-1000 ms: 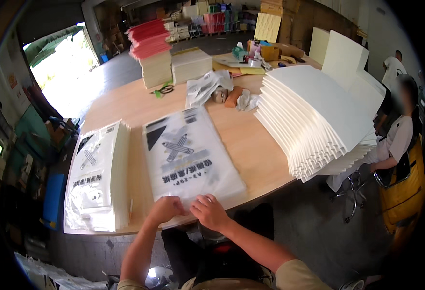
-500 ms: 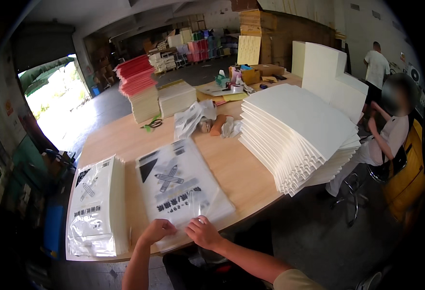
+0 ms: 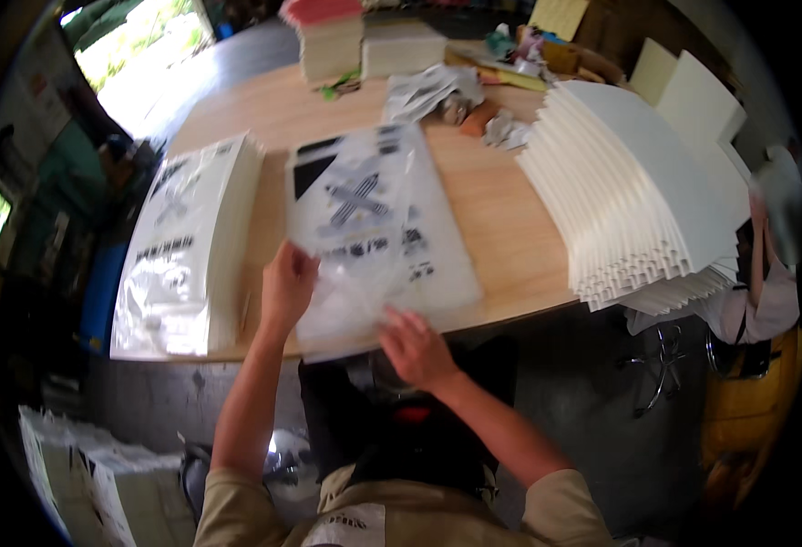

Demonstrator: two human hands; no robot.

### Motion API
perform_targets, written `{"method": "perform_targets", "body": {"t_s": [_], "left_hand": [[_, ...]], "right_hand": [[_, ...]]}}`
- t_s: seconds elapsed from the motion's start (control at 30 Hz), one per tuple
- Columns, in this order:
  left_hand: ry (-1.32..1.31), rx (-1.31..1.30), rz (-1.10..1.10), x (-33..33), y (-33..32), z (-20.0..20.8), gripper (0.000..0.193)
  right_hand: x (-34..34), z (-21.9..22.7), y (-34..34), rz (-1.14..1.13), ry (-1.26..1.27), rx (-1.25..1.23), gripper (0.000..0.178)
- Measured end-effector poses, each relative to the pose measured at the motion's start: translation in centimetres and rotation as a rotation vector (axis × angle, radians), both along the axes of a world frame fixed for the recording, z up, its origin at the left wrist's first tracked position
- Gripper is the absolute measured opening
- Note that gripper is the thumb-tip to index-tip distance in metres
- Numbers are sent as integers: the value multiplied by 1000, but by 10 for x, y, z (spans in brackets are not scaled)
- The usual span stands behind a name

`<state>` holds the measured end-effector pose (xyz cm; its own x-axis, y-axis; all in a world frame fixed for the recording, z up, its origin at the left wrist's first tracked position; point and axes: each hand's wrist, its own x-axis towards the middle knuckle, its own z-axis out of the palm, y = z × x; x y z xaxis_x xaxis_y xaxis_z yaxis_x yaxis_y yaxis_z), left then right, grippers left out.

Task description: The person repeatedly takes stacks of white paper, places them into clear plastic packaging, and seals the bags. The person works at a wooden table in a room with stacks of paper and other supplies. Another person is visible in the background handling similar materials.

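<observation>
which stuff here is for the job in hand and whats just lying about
Likely for the job:
printed clear bags, at the left hand and right hand
printed packs
white sheets

Seemingly lying about:
scissors
crumpled plastic
orange object

Left hand [image 3: 289, 284] curled, right hand [image 3: 416, 349] lower, extended

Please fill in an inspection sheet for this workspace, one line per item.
Surface: pale wooden table.
Job's things: printed translucent bag flat before the person; thick bagged stack left; white sheet stack right.
Clutter: crumpled plastic and orange item beyond the bag.
Hands: left hand at the bag's left edge, right hand at its near edge; blur hides their grip.
Cables: nothing seen.
Surroundings: bright doorway far left; seated person right.
</observation>
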<state>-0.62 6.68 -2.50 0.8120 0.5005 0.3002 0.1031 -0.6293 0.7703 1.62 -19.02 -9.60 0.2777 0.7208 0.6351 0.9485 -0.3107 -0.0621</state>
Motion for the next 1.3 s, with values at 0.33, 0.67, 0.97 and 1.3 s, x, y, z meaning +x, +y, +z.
{"method": "perform_targets", "body": {"t_s": [0.33, 0.67, 0.97, 1.3], "left_hand": [[395, 497, -302, -5, -34, 3, 18], [118, 461, -141, 7, -53, 15, 8], [-42, 642, -250, -23, -88, 15, 10], [-171, 559, -367, -36, -134, 52, 11]], "right_hand": [[-6, 20, 10, -112, 25, 72, 12], [-42, 67, -21, 84, 40, 314, 22], [41, 71, 33, -88, 542, -544, 46], [100, 34, 74, -345, -135, -531, 54]]}}
